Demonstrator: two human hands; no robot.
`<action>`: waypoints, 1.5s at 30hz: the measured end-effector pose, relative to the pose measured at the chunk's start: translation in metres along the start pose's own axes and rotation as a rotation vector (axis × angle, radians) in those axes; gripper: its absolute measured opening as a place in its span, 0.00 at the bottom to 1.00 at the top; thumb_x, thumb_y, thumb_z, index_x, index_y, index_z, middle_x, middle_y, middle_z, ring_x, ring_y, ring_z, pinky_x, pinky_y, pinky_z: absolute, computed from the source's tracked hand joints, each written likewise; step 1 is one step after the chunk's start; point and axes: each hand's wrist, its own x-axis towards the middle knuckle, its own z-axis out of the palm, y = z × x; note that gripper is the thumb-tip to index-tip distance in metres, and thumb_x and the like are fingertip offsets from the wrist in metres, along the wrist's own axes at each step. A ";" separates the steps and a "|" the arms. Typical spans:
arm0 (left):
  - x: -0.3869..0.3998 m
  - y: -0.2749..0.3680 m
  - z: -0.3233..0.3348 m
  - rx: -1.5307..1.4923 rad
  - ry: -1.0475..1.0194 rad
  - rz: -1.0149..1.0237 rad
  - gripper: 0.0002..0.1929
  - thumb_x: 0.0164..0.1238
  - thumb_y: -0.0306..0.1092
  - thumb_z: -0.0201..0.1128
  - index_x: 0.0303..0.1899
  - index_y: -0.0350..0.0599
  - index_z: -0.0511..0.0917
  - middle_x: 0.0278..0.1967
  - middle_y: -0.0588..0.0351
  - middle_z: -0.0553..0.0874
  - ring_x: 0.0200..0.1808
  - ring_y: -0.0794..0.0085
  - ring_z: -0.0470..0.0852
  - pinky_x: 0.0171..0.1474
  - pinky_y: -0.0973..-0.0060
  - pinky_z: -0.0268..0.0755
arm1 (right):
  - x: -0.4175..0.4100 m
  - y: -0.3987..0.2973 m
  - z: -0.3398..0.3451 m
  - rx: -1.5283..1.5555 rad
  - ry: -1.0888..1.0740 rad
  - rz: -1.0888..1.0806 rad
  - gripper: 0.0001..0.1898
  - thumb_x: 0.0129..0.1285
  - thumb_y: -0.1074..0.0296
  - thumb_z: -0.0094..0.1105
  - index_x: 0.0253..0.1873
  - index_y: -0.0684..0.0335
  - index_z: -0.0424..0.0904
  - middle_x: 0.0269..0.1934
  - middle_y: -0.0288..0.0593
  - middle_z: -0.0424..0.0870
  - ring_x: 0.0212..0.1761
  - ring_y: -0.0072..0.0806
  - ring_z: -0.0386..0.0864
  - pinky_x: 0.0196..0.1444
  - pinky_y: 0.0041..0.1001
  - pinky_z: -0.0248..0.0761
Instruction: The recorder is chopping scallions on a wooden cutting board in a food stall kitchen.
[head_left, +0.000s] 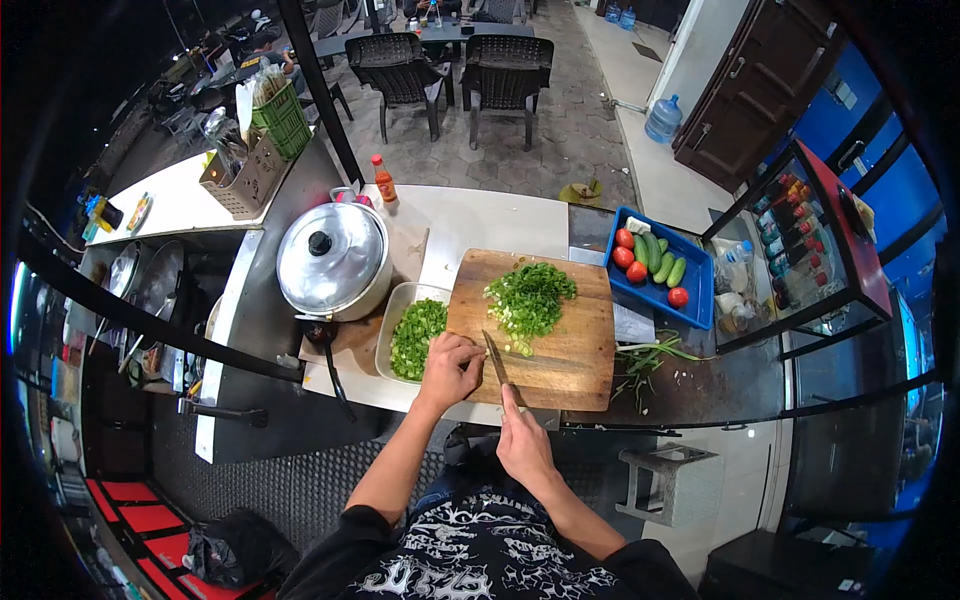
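My right hand (525, 439) grips the handle of a kitchen knife (495, 356), its blade pointing away from me over a wooden cutting board (577, 375). Close to the blade's left side, my left hand (452, 367) has its fingertips pinched together at the board's left part. A small pale spring onion end (482, 350) shows at those fingertips, mostly hidden by them. Chopped spring onion (532, 300) lies heaped on the board's far half, with a few pale slices nearer the blade. Left of the board, a clear plastic container (384, 352) holds more chopped green pieces.
A lidded aluminium pot (330, 255) stands at left, with a black-handled ladle (337, 375) in front. Behind it is a sauce bottle (383, 178). At right are a blue tray (701, 300) of tomatoes and cucumbers, spring onion trimmings (645, 367) and a glass display case (802, 240).
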 end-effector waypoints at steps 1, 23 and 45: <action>0.000 0.000 0.001 0.003 0.005 -0.003 0.03 0.58 0.26 0.71 0.33 0.44 0.90 0.33 0.57 0.87 0.42 0.61 0.82 0.47 0.65 0.70 | 0.000 0.001 0.001 0.001 0.000 0.001 0.30 0.76 0.70 0.49 0.80 0.57 0.60 0.44 0.63 0.82 0.46 0.61 0.82 0.51 0.51 0.76; -0.002 0.001 0.001 -0.017 0.048 -0.004 0.04 0.56 0.25 0.72 0.33 0.45 0.90 0.33 0.58 0.87 0.41 0.62 0.82 0.48 0.65 0.70 | 0.016 -0.001 -0.001 0.005 -0.037 0.025 0.30 0.76 0.70 0.49 0.81 0.56 0.59 0.48 0.65 0.82 0.49 0.62 0.82 0.54 0.51 0.75; 0.000 -0.004 -0.002 -0.044 -0.021 -0.016 0.04 0.56 0.25 0.73 0.33 0.44 0.91 0.33 0.57 0.87 0.42 0.61 0.82 0.50 0.64 0.71 | -0.010 0.005 -0.006 0.049 0.069 -0.038 0.29 0.75 0.73 0.51 0.79 0.58 0.63 0.41 0.65 0.83 0.43 0.61 0.83 0.47 0.48 0.77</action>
